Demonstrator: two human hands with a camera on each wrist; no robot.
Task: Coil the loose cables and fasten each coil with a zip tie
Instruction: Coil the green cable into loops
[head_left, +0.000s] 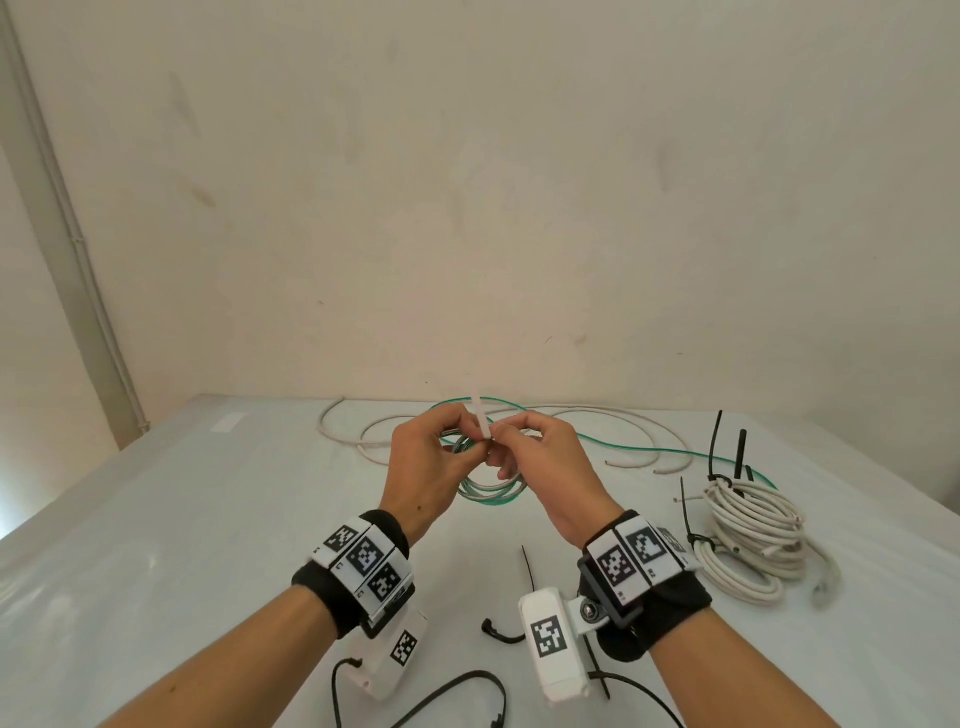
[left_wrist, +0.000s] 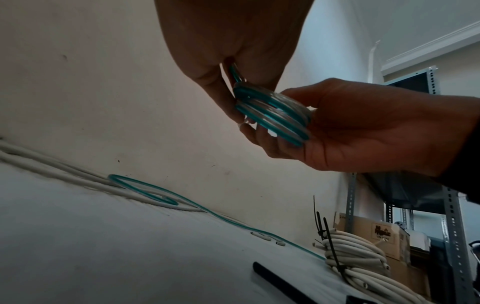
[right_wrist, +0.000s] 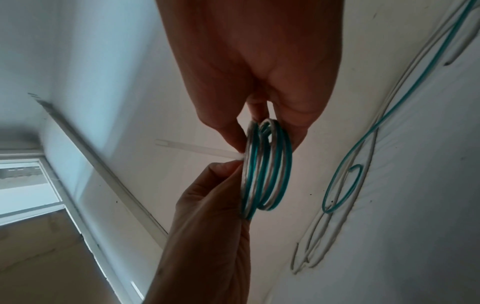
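Both hands hold a small coil of green-and-white cable (head_left: 488, 491) in the air above the table (head_left: 182, 519). A pale translucent zip tie (head_left: 479, 415) stands upright from the top of the coil. My left hand (head_left: 441, 452) pinches the zip tie against the coil. My right hand (head_left: 535, 447) grips the coil from the other side, fingers curled under it. The left wrist view shows the coil (left_wrist: 275, 117) cradled in the right hand (left_wrist: 363, 127). In the right wrist view the zip tie (right_wrist: 194, 147) juts out sideways from the coil (right_wrist: 265, 168).
A white cable coil (head_left: 753, 540) bound with black zip ties lies at the right. Loose white cable (head_left: 363, 431) and loose green cable (head_left: 649, 452) trail along the back by the wall. Black zip ties (head_left: 529, 566) lie near my wrists. A metal shelf and cardboard box (left_wrist: 376, 236) stand beyond the table's right side.
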